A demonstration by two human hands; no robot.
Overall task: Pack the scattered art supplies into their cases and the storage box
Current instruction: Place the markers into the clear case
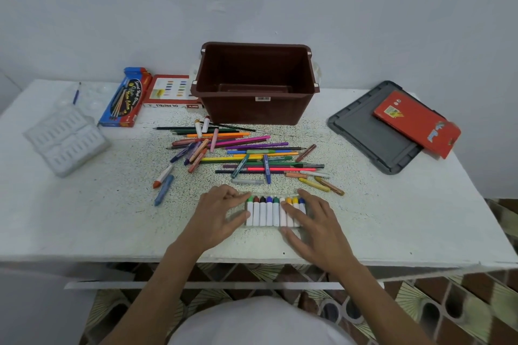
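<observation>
The clear plastic tray of white-barrelled markers (266,214) lies directly ahead of both hands, near the white table's (112,218) front edge, with its long axis running left to right. The left hand (217,218) touches its left end with loosely spread fingers. The right hand (314,227) rests flat on the right-hand markers. The brown plastic storage box (256,109) stands straight beyond, with the loose pencil pile (246,154) between.

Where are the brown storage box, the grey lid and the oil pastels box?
brown storage box (246,110): head view, front wall.
grey lid (370,131): head view, bare middle panel.
oil pastels box (168,91): head view, top face.
</observation>
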